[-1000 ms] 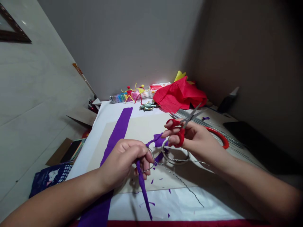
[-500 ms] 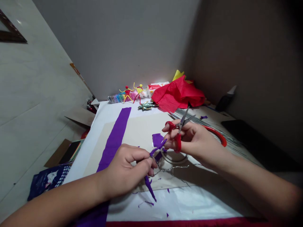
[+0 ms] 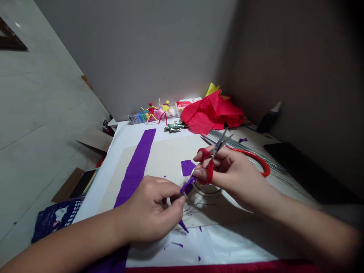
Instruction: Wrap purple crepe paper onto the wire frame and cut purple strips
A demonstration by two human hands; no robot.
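My left hand (image 3: 155,210) pinches a twisted wire piece wrapped in purple paper (image 3: 187,187) between thumb and forefinger. A pointed purple end (image 3: 183,226) sticks out below the thumb. My right hand (image 3: 236,170) carries red-handled scissors (image 3: 210,172) in its fingers, blades parted and pointing up and away. The right thumb and fingertip also touch the upper end of the purple paper. Under the hands are a beige board (image 3: 167,151), a purple scrap (image 3: 187,168), a silver wire ring (image 3: 209,194) and thin twisted wire (image 3: 199,204).
A long purple paper strip (image 3: 135,170) lies left of the hands. Red crepe paper (image 3: 214,112), small red-and-yellow wire figures (image 3: 165,108) and a shiny greenish ornament (image 3: 173,127) are at the back. Straight wires (image 3: 247,146) and a red curved handle (image 3: 264,167) lie to the right.
My right fingertips have come down onto the upper end of the purple paper, which stood free before. My left thumb and forefinger have shifted their pinch on the wrapped wire.
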